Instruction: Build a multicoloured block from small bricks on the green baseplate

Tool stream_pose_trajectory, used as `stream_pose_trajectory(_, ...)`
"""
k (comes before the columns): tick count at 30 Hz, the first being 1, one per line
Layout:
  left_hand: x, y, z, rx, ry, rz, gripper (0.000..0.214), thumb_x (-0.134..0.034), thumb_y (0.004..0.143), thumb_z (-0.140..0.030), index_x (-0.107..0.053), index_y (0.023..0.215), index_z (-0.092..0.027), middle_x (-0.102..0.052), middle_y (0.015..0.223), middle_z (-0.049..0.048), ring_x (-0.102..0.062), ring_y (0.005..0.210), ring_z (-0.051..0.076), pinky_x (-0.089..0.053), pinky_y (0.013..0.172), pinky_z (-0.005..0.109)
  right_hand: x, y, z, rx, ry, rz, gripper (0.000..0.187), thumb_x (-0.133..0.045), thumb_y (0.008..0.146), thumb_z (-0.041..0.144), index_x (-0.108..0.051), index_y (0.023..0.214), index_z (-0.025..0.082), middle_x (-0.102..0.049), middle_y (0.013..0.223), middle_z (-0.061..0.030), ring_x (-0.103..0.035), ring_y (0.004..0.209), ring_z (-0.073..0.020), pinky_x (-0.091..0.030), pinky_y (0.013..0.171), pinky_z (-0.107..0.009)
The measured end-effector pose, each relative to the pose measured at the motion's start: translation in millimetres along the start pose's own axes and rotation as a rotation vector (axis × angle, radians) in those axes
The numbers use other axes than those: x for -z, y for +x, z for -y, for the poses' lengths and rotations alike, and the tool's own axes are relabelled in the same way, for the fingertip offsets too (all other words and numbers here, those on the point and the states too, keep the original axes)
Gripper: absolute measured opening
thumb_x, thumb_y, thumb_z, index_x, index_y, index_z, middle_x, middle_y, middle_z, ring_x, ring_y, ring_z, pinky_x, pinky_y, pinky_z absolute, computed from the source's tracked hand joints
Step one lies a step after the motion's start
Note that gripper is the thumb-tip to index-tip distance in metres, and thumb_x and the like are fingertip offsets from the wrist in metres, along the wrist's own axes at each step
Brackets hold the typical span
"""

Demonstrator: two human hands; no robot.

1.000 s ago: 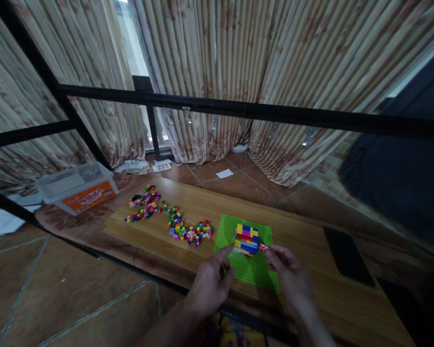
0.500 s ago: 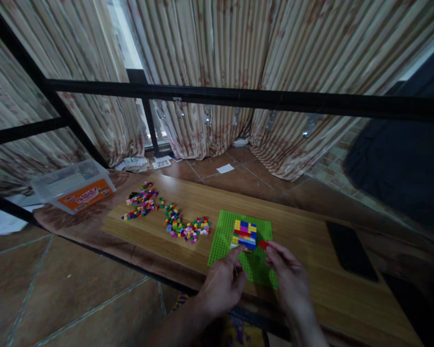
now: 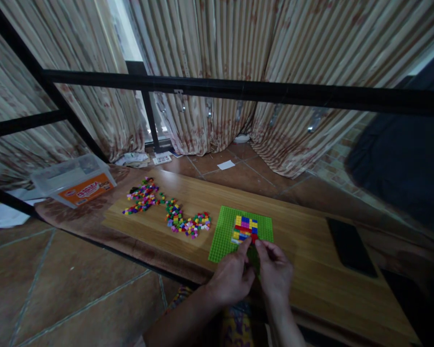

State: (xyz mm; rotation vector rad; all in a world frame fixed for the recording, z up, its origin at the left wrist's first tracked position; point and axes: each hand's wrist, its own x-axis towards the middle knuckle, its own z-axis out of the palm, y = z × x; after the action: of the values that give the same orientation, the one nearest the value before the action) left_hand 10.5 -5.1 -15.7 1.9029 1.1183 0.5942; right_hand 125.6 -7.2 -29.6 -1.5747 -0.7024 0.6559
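Observation:
A multicoloured block of toy bricks (image 3: 244, 222) stands on a green studded baseplate (image 3: 221, 236), with yellow, red, blue, purple and white pieces showing. My right hand (image 3: 276, 271) pinches a red toy brick (image 3: 254, 238) at the near right corner of the block; whether the brick is pressed down there I cannot tell. From the near side, my left hand (image 3: 234, 273) reaches in with its index finger stretched out to the block's front edge, close to the red brick. Its thumb is apart and it holds nothing visible. Both hands hide the baseplate's near part.
Loose small bricks (image 3: 181, 222) lie in a winding heap on the wooden board (image 3: 188, 185), left of the baseplate. A clear plastic box (image 3: 75, 180) with an orange label stands farther left. A black flat slab (image 3: 350, 248) lies at the right. A black rail (image 3: 217, 86) crosses behind.
My right hand has moved left, bringing the red brick from beside the block onto its near right corner. My left index finger has shifted slightly right, and the view has tilted a little.

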Motion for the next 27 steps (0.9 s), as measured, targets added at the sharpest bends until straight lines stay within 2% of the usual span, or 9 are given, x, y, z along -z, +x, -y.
stream_pose_trajectory(10,-2.8,4.2,0.9,-0.026,0.159,0.008,0.069,-0.047,0.082,-0.022,-0.019,0.145,-0.018,-0.068,0.094,0.0066,-0.064,0.085,0.023,-0.051,0.078,0.035,0.0,9.3,-9.9,-0.092,0.103,0.047,0.034,-0.074,0.061,0.044,-0.069,0.081,0.017,-0.070,0.077,-0.0032,-0.062,0.070,-0.0168,-0.048,0.069,-0.030)
stream_pose_trajectory(14,-3.6,4.5,2.3,-0.025,0.223,0.004,0.067,-0.046,0.084,-0.023,-0.020,0.145,-0.017,-0.068,0.096,0.0079,-0.064,0.086,0.024,-0.050,0.079,0.035,0.6,11.6,-5.6,-0.096,0.108,0.053,0.034,-0.076,0.058,0.043,-0.069,0.078,0.016,-0.068,0.072,-0.0028,-0.059,0.063,-0.0145,-0.046,0.060,-0.027)
stream_pose_trajectory(18,-5.7,1.6,2.7,-0.031,0.223,-0.022,0.067,-0.046,0.085,-0.025,-0.019,0.146,-0.017,-0.069,0.095,0.0070,-0.065,0.085,0.023,-0.050,0.078,0.033,3.1,16.3,0.6,-0.165,0.094,0.093,0.033,-0.077,0.055,0.041,-0.069,0.077,0.016,-0.066,0.065,-0.0010,-0.054,0.053,-0.0116,-0.041,0.049,-0.023)
stream_pose_trajectory(22,-5.5,0.2,0.2,-0.022,0.228,-0.017,0.065,-0.045,0.086,-0.028,-0.020,0.145,-0.018,-0.069,0.099,0.0081,-0.065,0.088,0.024,-0.051,0.079,0.034,4.5,23.6,1.7,-0.224,0.094,0.110,0.030,-0.077,0.053,0.035,-0.068,0.076,0.017,-0.065,0.062,0.0009,-0.052,0.050,-0.0109,-0.039,0.045,-0.022)
stream_pose_trajectory(27,-4.4,0.6,-0.3,-0.016,0.261,0.004,0.065,-0.043,0.086,-0.028,-0.019,0.145,-0.017,-0.068,0.103,0.0107,-0.064,0.091,0.026,-0.051,0.079,0.037,1.2,28.6,1.7,-0.398,0.189,0.155,0.026,-0.078,0.050,0.028,-0.066,0.071,0.018,-0.061,0.057,0.0049,-0.049,0.046,-0.0085,-0.038,0.042,-0.019)
